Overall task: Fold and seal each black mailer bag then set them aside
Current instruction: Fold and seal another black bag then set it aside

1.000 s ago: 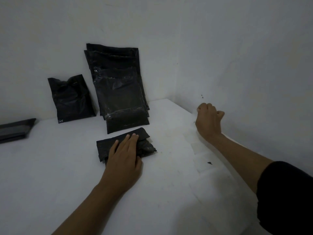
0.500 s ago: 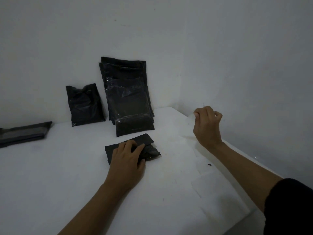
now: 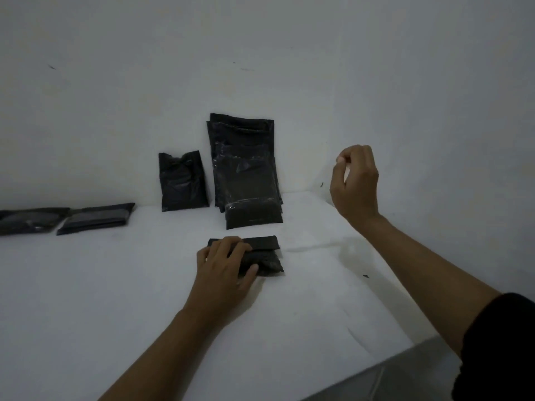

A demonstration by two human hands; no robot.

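Note:
A folded black mailer bag (image 3: 262, 253) lies on the white table (image 3: 115, 285) in front of me. My left hand (image 3: 224, 266) grips its left half, fingers curled over the top flap and thumb against the lower edge. My right hand (image 3: 354, 180) is raised in the air to the right, near the wall corner, apart from the bag. Its fingers are curled and the thumb and forefinger tips meet; whether anything is between them is too faint to tell. Several flat black mailer bags (image 3: 244, 163) lean upright against the back wall.
A small crumpled black bag (image 3: 183, 180) leans on the wall left of the stack, and a short filled one (image 3: 253, 217) stands at its foot. Two folded bags (image 3: 95, 218) (image 3: 29, 221) lie at far left. The table's edge (image 3: 405, 348) runs diagonally at lower right.
My right hand has lifted off the table's right side and up into the air. My left hand went from lying flat on the folded bag to curling round it. My view shifted left.

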